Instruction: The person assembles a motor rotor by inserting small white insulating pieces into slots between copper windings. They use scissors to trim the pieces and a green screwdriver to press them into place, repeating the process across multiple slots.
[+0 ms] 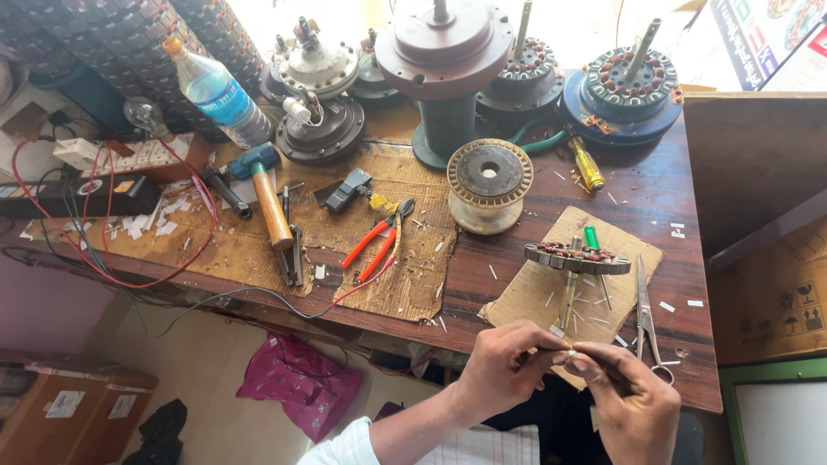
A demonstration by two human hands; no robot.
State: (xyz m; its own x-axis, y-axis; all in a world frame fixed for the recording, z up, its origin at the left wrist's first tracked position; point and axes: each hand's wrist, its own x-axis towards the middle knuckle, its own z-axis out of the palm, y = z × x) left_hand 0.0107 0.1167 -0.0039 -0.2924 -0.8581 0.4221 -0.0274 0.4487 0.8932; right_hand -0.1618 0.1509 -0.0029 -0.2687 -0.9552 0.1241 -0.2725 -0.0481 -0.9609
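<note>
Workbench [663,198] clutter: cardboard [534,297], pliers [372,245], stator [571,256].

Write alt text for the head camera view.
Two hands, left hand and right hand, meet fingertip to fingertip over the near edge of a cluttered wooden workbench, pinching something too small to identify. Just beyond lie a wound motor core on cardboard, scissors, red pliers and a hammer.

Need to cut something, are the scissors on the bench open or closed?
Closed: the scissors lie flat with blades together, right of the cardboard.
</note>
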